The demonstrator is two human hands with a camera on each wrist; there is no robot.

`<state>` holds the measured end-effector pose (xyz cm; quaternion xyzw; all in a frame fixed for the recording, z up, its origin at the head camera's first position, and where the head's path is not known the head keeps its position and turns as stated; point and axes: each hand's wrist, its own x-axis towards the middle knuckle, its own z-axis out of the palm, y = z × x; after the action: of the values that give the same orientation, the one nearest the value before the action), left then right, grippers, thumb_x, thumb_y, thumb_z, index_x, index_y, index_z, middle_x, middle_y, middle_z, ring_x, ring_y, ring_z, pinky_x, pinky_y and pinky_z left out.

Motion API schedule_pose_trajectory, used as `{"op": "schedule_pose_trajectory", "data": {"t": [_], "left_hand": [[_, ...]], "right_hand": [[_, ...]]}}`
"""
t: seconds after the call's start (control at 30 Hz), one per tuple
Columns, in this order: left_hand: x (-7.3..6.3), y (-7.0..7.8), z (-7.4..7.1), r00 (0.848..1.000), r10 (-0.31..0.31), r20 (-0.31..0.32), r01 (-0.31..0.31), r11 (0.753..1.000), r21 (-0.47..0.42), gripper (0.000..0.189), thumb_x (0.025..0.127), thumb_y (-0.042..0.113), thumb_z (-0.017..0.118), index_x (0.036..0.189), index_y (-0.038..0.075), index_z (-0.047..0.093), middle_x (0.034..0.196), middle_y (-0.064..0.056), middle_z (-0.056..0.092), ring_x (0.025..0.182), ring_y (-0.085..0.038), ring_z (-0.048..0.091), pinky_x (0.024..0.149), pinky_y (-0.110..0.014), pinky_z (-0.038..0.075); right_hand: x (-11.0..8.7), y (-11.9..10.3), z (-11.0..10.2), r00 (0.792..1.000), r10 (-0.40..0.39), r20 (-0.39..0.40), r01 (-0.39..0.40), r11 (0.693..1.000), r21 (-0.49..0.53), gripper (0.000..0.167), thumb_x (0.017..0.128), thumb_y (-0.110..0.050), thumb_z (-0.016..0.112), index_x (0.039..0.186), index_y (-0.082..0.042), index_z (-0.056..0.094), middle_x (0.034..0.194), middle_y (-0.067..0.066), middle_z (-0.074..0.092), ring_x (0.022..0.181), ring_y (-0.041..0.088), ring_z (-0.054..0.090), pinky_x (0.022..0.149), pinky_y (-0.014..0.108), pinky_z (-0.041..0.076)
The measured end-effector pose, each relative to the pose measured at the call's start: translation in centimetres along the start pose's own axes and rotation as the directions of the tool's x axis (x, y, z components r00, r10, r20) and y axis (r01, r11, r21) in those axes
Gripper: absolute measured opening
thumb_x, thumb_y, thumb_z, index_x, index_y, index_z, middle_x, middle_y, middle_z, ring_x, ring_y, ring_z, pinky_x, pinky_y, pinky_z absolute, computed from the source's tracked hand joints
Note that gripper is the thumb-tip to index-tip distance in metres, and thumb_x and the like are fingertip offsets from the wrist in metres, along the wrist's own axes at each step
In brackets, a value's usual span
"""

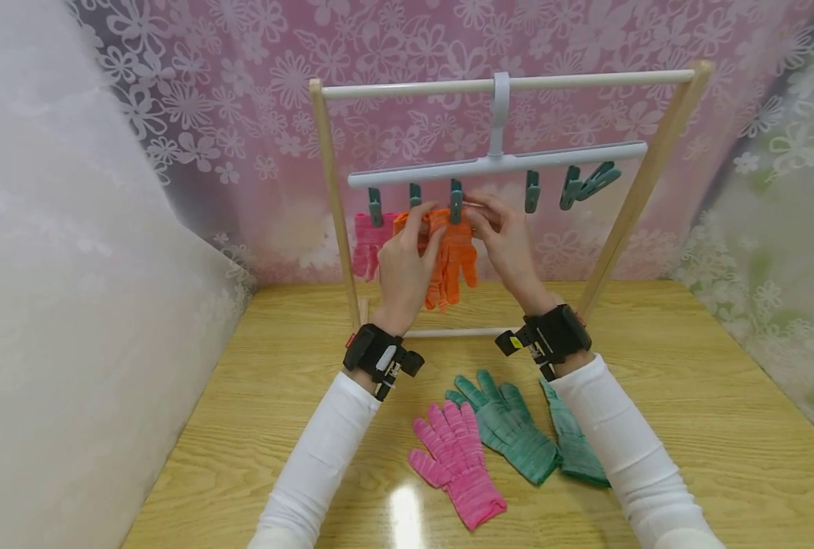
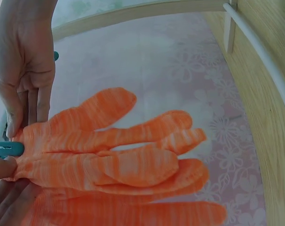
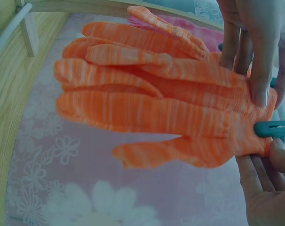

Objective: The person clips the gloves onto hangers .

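An orange knit glove [image 1: 458, 259] hangs fingers down from a teal clip [image 1: 456, 202] on the white hanger [image 1: 420, 174]. My left hand [image 1: 407, 267] pinches the cuff's left side between thumb and fingers. On the other side, my right hand [image 1: 509, 240] holds the cuff, its thumb close to the clip in the right wrist view and its fingers behind the fabric. Another orange glove [image 2: 133, 212] hangs just behind, partly covered by my left hand in the head view. Farther left, a pink glove [image 1: 368, 244] hangs from its own clip [image 1: 375, 207].
On the wooden table [image 1: 276, 427] lie a pink glove [image 1: 458, 465], a green glove [image 1: 513, 431] and another green glove [image 1: 578, 442] partly under my right forearm. Several more teal clips [image 1: 532, 191] hang at the right. The wood-framed rack [image 1: 331, 191] surrounds the hanger.
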<state>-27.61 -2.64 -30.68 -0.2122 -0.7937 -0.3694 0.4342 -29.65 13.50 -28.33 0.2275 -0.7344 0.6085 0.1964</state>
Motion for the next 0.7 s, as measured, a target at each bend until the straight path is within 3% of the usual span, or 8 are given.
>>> {"op": "schedule_pose_trajectory", "data": {"t": [0.13,0.33,0.43,0.6,0.7], "left_hand": [[-0.5,-0.5,-0.2,1.0,0.028,0.0,-0.028,1.0,0.006,0.043,0.098,0.015,0.07,0.137,0.01,0.055,0.094,-0.009,0.074,0.059,-0.02,0.061,0.051,-0.028,0.045],[-1.4,-1.4,-0.4,1.0,0.008,0.021,-0.007,0.999,-0.036,0.047,0.095,0.011,0.073,0.133,0.005,0.047,0.106,-0.011,0.074,0.082,-0.022,0.074,0.074,-0.03,0.06],[-1.9,-1.9,-0.4,1.0,0.007,0.03,-0.006,0.999,-0.053,0.04,0.095,0.01,0.073,0.124,0.002,0.047,0.104,-0.012,0.073,0.086,-0.023,0.074,0.077,-0.031,0.06],[-2.6,-2.5,-0.4,0.999,0.004,0.049,-0.002,0.999,-0.043,0.025,0.1,0.012,0.066,0.118,0.002,0.052,0.099,-0.011,0.072,0.081,-0.021,0.073,0.07,-0.028,0.059],[-2.7,-2.5,-0.5,0.998,-0.007,0.054,0.009,0.999,-0.035,0.019,0.103,0.015,0.061,0.116,0.003,0.054,0.097,-0.01,0.073,0.08,-0.02,0.073,0.067,-0.027,0.058]], "right_hand": [[0.1,0.3,0.0,1.0,-0.014,-0.012,0.014,0.999,0.033,0.035,0.103,-0.01,0.059,0.135,0.004,0.061,0.125,0.026,0.067,0.09,0.0,0.069,0.08,0.02,0.058],[-0.3,0.8,-0.2,1.0,0.021,-0.015,-0.02,0.999,0.04,0.037,0.105,-0.017,0.058,0.138,-0.001,0.061,0.12,0.024,0.069,0.083,0.007,0.065,0.077,0.019,0.054],[-0.7,1.3,-0.4,0.998,0.056,-0.01,-0.056,0.998,0.012,0.039,0.104,-0.02,0.06,0.139,-0.002,0.059,0.119,0.025,0.068,0.091,0.015,0.064,0.084,0.025,0.052],[-1.3,2.5,-0.7,0.99,0.133,0.039,-0.13,0.99,-0.057,0.048,0.102,-0.017,0.063,0.145,0.0,0.051,0.13,0.027,0.064,0.118,0.032,0.063,0.105,0.04,0.049],[-1.7,3.3,-0.8,0.984,0.169,0.063,-0.163,0.983,-0.086,0.053,0.1,-0.016,0.066,0.148,0.0,0.048,0.133,0.027,0.062,0.12,0.038,0.061,0.105,0.045,0.048]]}}
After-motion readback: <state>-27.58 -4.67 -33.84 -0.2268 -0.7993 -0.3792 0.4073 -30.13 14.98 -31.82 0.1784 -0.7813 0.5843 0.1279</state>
